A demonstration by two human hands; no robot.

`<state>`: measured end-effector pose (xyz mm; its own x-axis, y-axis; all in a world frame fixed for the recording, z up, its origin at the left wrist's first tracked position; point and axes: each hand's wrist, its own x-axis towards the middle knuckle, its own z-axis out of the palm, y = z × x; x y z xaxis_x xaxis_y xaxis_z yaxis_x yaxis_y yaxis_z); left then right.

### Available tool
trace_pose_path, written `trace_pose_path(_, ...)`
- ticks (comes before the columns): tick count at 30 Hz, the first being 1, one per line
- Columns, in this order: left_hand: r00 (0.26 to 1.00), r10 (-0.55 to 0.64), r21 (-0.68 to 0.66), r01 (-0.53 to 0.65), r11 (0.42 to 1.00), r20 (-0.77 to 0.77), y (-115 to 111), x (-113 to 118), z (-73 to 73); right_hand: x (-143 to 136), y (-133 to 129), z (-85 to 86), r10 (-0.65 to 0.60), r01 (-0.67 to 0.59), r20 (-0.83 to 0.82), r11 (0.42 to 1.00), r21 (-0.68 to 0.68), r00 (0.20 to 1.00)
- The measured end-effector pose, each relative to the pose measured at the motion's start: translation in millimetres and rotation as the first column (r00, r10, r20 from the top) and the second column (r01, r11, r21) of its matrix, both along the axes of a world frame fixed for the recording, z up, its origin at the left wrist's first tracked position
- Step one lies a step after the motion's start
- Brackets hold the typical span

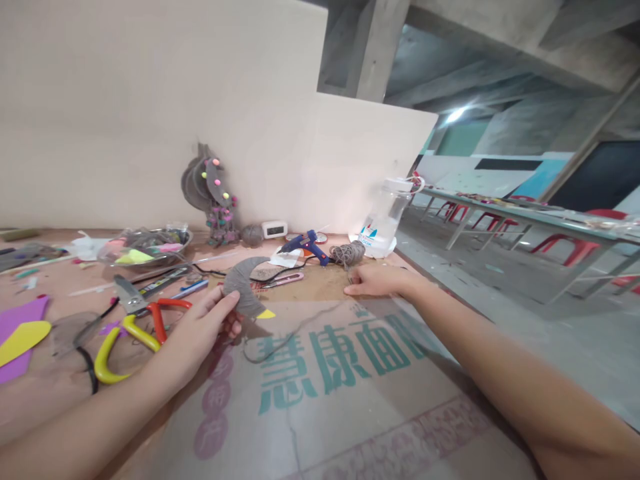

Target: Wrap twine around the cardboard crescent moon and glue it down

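My left hand (217,313) is closed on a crescent (243,288) wound with grey cord, held between thumb and fingers at its outer edge. A bare yellow tip (267,314) shows at the crescent's lower end. From there a loose strand of cord (295,333) curves over the printed board. My right hand (373,280) is closed, its fingers pinching cord just in front of a ball of grey cord (349,253). Behind the ball stands a clear plastic bottle (384,217). A blue glue gun (306,245) lies between the crescent and the ball.
Scissors with red and yellow handles (137,320) lie left of my left hand, near purple and yellow sheets (23,337). At the back are a decorated crescent piece (216,190), a tray of scraps (145,248) and a small white digital display (275,230).
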<state>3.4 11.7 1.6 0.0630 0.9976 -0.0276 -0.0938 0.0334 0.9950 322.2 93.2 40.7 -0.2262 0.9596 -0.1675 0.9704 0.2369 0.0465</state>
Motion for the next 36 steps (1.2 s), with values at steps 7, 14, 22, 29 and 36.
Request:
trace_pose_path(7,1.000,0.000,-0.010,0.000,1.000,0.018,1,-1,-2.4,-9,-9,5.0,-0.016,0.011,-0.109,0.999,-0.046,0.994)
trace_pose_path(14,0.999,-0.004,-0.037,0.006,0.999,0.040,1,-1,-3.3,1,-30,61.8,0.032,0.004,-0.525,0.998,0.068,0.851)
trace_pose_path(22,0.994,-0.024,-0.037,0.028,0.999,0.105,0,-1,-5.3,-19,-39,69.2,0.187,0.163,-0.917,0.952,0.257,0.351)
trace_pose_path(29,0.997,-0.042,-0.023,0.043,0.999,0.066,2,-5,-8.9,-12,-62,87.4,0.169,-0.252,-0.922,0.964,0.082,0.349)
trace_pose_path(36,0.998,-0.022,-0.020,0.024,1.000,0.061,1,-1,-4.1,10,-34,70.6,0.229,0.011,-0.628,0.935,0.354,0.744)
